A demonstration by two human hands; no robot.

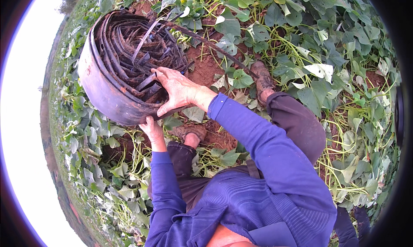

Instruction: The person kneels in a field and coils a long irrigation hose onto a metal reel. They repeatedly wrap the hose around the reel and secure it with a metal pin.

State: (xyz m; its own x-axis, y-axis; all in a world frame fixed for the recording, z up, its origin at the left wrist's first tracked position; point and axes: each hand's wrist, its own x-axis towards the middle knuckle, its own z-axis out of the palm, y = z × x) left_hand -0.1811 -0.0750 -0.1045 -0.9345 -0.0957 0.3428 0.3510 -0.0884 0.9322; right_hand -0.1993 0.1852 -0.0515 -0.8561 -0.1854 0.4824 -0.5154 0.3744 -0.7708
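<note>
A large roll of flat black plastic strip (108, 95), smeared with reddish soil, hangs in front of me on the left. Many tangled layers and short ends fill its inside, with small blue bits among them. My right hand (177, 88) grips its near rim, fingers over the layered edge and thumb low on the outer side. Just below, my left hand (153, 130) supports the bottom of the roll, thumb up against the outer layer; its fingers are mostly hidden. One loose narrow strip (213, 46) runs from the roll towards my right shoe (263, 77).
Leafy vines (326, 82) with long pale stems cover the ground around my feet. Reddish soil (206, 64) shows between them. My left shoe (190, 130) stands below the roll. Dark cloth (347, 227) shows at the lower right; I cannot tell whose.
</note>
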